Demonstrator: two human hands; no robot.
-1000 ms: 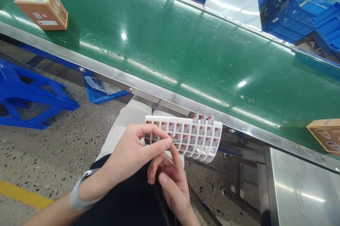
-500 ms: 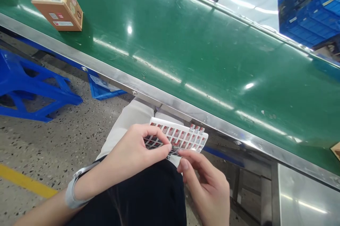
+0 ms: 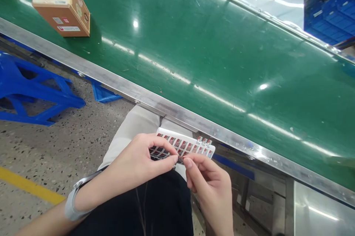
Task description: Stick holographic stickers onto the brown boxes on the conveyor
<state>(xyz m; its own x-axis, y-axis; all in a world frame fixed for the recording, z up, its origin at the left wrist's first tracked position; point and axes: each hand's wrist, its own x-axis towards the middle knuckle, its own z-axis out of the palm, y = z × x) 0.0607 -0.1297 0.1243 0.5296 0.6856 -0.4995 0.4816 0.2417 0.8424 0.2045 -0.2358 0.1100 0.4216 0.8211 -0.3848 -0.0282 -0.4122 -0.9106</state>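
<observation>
Pinch of your right hand has closed beside your pinching left hand, suggesting fine 2-handed work over the sheet at 6 o'clock, though I cannot tell what either grasps.

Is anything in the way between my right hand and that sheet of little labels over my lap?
Nothing visible stands between your right hand and the label sheet. Your left hand is beside it, hiding part of the sheet's left end.
</observation>
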